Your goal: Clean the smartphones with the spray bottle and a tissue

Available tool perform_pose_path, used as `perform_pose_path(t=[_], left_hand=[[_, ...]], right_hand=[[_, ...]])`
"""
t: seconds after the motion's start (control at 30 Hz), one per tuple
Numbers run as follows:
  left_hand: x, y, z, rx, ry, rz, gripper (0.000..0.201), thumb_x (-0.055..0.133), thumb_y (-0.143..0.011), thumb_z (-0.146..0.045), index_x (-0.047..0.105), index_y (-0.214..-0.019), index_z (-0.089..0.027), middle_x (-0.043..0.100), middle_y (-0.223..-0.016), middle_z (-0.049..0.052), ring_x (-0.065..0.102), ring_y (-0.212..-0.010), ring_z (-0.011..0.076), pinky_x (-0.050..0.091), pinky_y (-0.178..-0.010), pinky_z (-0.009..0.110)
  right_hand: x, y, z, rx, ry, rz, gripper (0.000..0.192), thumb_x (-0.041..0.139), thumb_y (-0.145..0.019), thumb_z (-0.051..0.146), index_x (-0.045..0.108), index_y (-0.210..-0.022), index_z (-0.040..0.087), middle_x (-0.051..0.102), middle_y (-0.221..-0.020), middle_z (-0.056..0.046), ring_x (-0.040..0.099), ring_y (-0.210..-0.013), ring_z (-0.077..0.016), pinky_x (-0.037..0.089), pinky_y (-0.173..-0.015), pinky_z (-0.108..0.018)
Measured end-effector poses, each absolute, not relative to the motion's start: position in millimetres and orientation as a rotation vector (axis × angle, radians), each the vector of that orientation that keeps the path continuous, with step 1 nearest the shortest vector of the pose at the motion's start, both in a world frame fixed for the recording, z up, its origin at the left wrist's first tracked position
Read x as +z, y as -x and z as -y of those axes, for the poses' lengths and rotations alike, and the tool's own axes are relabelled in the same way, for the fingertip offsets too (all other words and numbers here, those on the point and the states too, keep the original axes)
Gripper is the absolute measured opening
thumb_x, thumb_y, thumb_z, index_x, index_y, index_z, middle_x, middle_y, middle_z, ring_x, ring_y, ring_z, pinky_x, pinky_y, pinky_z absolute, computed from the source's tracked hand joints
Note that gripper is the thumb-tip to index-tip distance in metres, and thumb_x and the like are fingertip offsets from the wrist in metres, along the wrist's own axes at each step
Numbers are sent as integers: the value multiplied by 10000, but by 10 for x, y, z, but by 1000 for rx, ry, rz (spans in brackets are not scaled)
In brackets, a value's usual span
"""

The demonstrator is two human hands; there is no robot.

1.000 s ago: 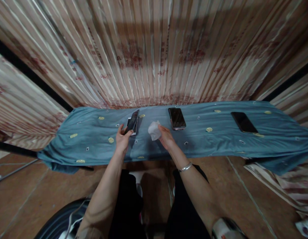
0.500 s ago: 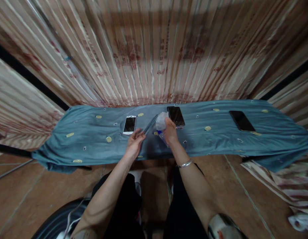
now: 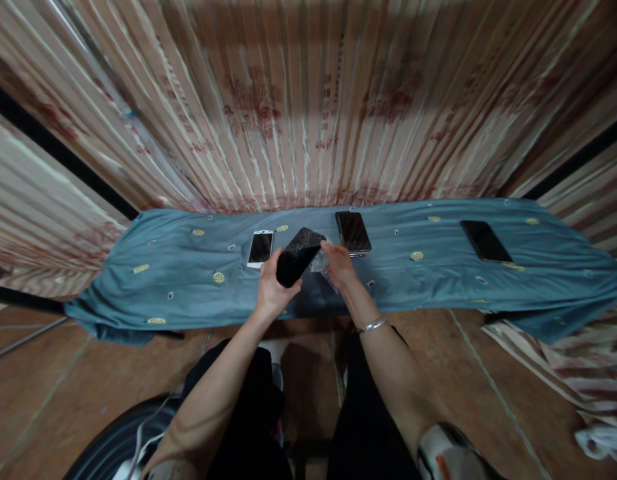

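Dark phone (image 3: 297,260) up in the left hand (image 3: 274,288), held above the surface (image 3: 188,267), roughly mid-length and over the near half. Long axis diagonal: near end lower left in the palm, far end pointing away and to the right, toward the stacked phones (image 3: 354,232). Dark glossy face turned up to the camera; which end is the phone's top, can't tell. Left fingers closed around the near end, thumb along the near right edge, other fingers on the left side.

Right hand (image 3: 340,265) at the phone's far right corner, fingers narrow, pinching a crumpled translucent sheet (image 3: 318,263), partly hidden by the phone. Whether the fingertips press on the phone itself, can't tell. Silver bracelet (image 3: 372,325) on the right wrist.

White phone (image 3: 260,249) flat just left of the left hand, screen up, long axis running away from the person, far end leaning slightly right. Stack sits just beyond the right hand, long axis also front to back, far end leaning slightly left. Black phone (image 3: 486,241) well apart at right, flat, diagonal, far end toward the left. Patterned curtain (image 3: 288,100) behind.
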State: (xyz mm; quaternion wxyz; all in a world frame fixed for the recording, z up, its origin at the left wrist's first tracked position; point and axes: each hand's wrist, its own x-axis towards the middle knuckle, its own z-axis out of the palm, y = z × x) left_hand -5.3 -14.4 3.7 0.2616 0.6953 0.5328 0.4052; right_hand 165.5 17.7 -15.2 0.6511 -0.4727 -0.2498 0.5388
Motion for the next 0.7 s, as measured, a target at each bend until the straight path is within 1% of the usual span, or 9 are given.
perform_pose_path(t=[0.13,0.23,0.3,0.33,0.4,0.47,0.53,0.6,0.7], left_hand=[[25,56,155,1098,-1881,-1376,885,803,-591,-250,464,-1405,-176,562,-1382,141,491,-1316,313,346,-1142,460],[2,39,158,1146,-1694,-1284,953,868,-527,-285,478,-1393,-213,542,-1421,125,477,-1343,310,341,-1148,442],[-9,25,150,1211,-1409,-1223,889,881,-513,-314,534,-1327,-223,573,-1387,112,510,-1315,300,387,-1112,421],[-10,20,143,1226,-1234,-1183,787,865,-548,-352,574,-1265,-211,605,-1341,111,541,-1281,296,424,-1076,414],[1,20,128,1188,-901,-1084,532,771,-676,-460,641,-1100,-167,674,-1204,124,608,-1186,289,492,-986,406],[25,28,122,1086,-670,-982,432,629,-801,-534,664,-970,-137,715,-1069,139,659,-1085,284,534,-904,402],[54,32,138,1003,-544,-920,425,548,-864,-525,675,-960,-132,734,-1007,136,688,-1006,267,549,-859,389],[82,27,177,928,-486,-877,435,515,-889,-514,679,-1046,-143,746,-998,123,704,-956,254,553,-832,382],[118,6,246,775,-462,-755,626,377,-915,-611,660,-1168,-112,740,-1056,170,701,-1000,290,543,-832,405]], right_hand=[[-117,-1649,-176,1184,1077,521,250,773,-672,361,583,-594,217,592,-497,54,528,-477,-117,404,-460,-230],[-124,-1668,-185,1161,1089,487,247,788,-658,343,596,-587,206,576,-477,60,503,-463,-108,382,-452,-230],[-124,-1688,-187,1158,1103,474,226,777,-680,320,608,-586,202,581,-478,57,505,-474,-112,384,-466,-238],[-119,-1697,-185,1161,1107,473,218,766,-694,303,611,-580,200,582,-478,54,514,-486,-117,390,-479,-242],[-95,-1711,-173,1178,1103,476,214,753,-708,277,615,-565,198,588,-480,45,537,-513,-127,411,-506,-248],[-58,-1714,-154,1205,1087,486,199,759,-696,277,627,-570,198,618,-506,33,567,-538,-139,439,-524,-254],[-18,-1704,-129,1239,1063,506,176,777,-669,295,648,-595,201,662,-551,20,600,-566,-154,471,-538,-261],[12,-1688,-106,1289,1031,538,164,787,-652,313,670,-620,203,691,-584,11,627,-591,-166,496,-555,-268],[31,-1662,-84,1345,995,574,148,785,-645,317,695,-644,200,710,-609,9,634,-591,-162,511,-576,-274]])
